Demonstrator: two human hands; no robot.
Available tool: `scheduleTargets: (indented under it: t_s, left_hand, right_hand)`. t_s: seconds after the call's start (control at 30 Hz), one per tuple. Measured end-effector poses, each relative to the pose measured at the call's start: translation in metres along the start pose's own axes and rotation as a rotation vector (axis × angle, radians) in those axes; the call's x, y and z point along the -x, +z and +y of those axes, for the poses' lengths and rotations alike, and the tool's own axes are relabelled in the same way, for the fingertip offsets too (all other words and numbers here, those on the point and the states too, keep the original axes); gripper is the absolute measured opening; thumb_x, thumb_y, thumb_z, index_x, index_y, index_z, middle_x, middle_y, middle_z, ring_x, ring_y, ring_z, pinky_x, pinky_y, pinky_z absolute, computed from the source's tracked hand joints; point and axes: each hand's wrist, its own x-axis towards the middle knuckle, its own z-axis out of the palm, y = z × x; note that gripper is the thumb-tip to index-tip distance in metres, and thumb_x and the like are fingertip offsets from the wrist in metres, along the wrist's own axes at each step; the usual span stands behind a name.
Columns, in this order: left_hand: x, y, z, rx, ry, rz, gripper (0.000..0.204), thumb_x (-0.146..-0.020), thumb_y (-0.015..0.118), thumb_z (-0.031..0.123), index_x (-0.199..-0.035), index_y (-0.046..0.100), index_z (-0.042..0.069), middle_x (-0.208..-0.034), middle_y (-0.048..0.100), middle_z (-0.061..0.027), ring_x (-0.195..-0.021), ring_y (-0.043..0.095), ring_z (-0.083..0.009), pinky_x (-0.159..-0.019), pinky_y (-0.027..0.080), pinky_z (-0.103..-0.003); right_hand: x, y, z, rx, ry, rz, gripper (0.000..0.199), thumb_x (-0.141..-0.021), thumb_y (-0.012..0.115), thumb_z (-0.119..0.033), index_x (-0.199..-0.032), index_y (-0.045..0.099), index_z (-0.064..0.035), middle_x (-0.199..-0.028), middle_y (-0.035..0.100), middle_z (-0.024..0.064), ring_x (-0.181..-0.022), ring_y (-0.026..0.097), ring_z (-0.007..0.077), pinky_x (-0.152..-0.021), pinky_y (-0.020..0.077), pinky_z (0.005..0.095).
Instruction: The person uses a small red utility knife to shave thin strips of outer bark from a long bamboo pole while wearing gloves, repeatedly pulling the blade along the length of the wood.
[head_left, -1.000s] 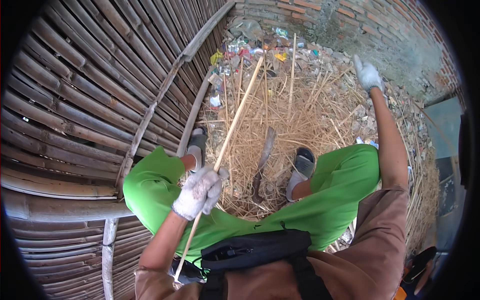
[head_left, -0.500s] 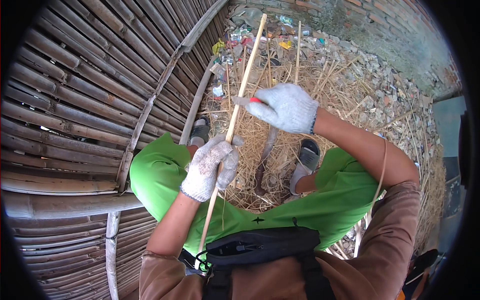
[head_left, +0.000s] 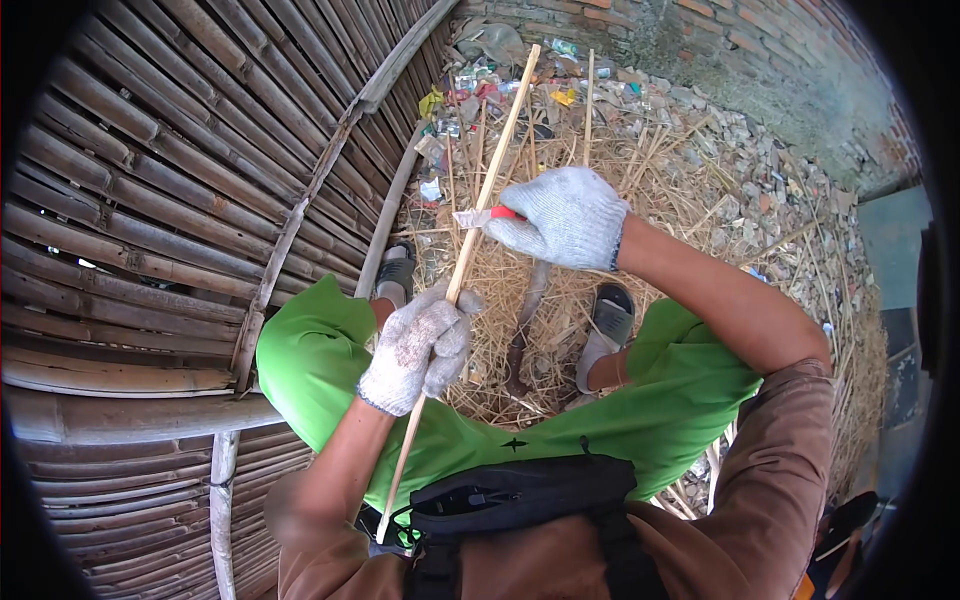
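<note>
Both of my hands wear whitish knitted gloves. My left hand (head_left: 420, 345) is closed around a long, pale strip of split bamboo (head_left: 499, 155), gripping it below its middle. The strip slants from near my lap at the lower left up toward the far wall. My right hand (head_left: 570, 218), farther up the strip, is closed on a small knife (head_left: 472, 217). Its red handle shows at the fingers, and its short, worn blade lies across the strip. Most of the handle is hidden in the glove.
A bamboo slat wall (head_left: 170, 190) rises on my left, and a brick wall (head_left: 700, 40) stands ahead. Straw-like shavings (head_left: 600, 260) and scattered litter (head_left: 470, 90) cover the ground. A dark stick (head_left: 528, 325) lies between my sandaled feet. A black waist bag (head_left: 520, 495) rests at my lap.
The strip's far end has come slightly nearer to me, and its lower end has slid toward the lower left. My right hand and the knife have shifted slightly left and nearer.
</note>
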Motion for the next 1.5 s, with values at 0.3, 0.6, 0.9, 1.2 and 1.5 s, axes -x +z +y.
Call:
scheduleTargets:
  t_s: [0.3,0.6,0.9,1.2,1.5]
  left_hand:
    - [0.01,0.0,0.006,-0.08,0.051,0.045,0.035,-0.113,0.058,0.024,-0.126,0.057,-0.008,-0.07,0.049,-0.0001,-0.041,0.041,-0.0098,-0.037,0.035,-0.024]
    - [0.028,-0.011,-0.004,-0.195,-0.025,-0.024,0.038,-0.116,0.054,0.029,-0.128,0.055,-0.007,-0.073,0.049,-0.0002,-0.044,0.041,-0.0088,-0.038,0.034,-0.024]
    - [0.046,-0.028,-0.009,-0.211,-0.072,-0.043,0.043,-0.113,0.059,0.033,-0.126,0.056,-0.008,-0.069,0.047,0.0001,-0.041,0.041,-0.0103,-0.036,0.034,-0.024]
    - [0.014,-0.001,-0.003,-0.272,0.102,0.138,0.047,-0.113,0.059,0.03,-0.132,0.055,-0.012,-0.062,0.056,-0.0049,-0.04,0.046,-0.0114,-0.04,0.037,-0.024]
    - [-0.003,0.015,0.005,-0.253,0.075,0.182,0.037,-0.115,0.054,0.024,-0.133,0.057,-0.008,-0.066,0.055,-0.0039,-0.042,0.043,-0.01,-0.04,0.036,-0.025]
  right_hand:
    - [-0.009,-0.01,0.019,0.027,0.081,0.106,0.064,-0.106,0.05,-0.067,-0.088,0.074,-0.01,-0.082,0.074,0.022,-0.081,0.076,0.0414,-0.073,0.0599,0.0557]
    - [-0.015,-0.044,0.095,0.093,0.347,0.123,0.075,-0.109,0.037,-0.071,-0.102,0.078,-0.009,-0.1,0.077,0.0246,-0.097,0.075,0.0447,-0.087,0.0593,0.0569]
    - [0.055,-0.068,0.28,0.088,0.81,0.318,0.088,-0.107,0.028,-0.077,-0.118,0.079,-0.0055,-0.109,0.077,0.0306,-0.108,0.073,0.047,-0.103,0.0555,0.0528]
    - [0.013,-0.02,0.132,-0.108,0.387,0.277,0.076,-0.111,0.038,-0.068,-0.123,0.075,-0.0023,-0.105,0.075,0.0274,-0.105,0.073,0.0456,-0.097,0.0552,0.0529]
    - [-0.009,0.007,0.0,-0.123,0.075,-0.053,0.066,-0.109,0.045,-0.064,-0.092,0.073,-0.0073,-0.085,0.075,0.0207,-0.083,0.075,0.0434,-0.077,0.0594,0.0557]
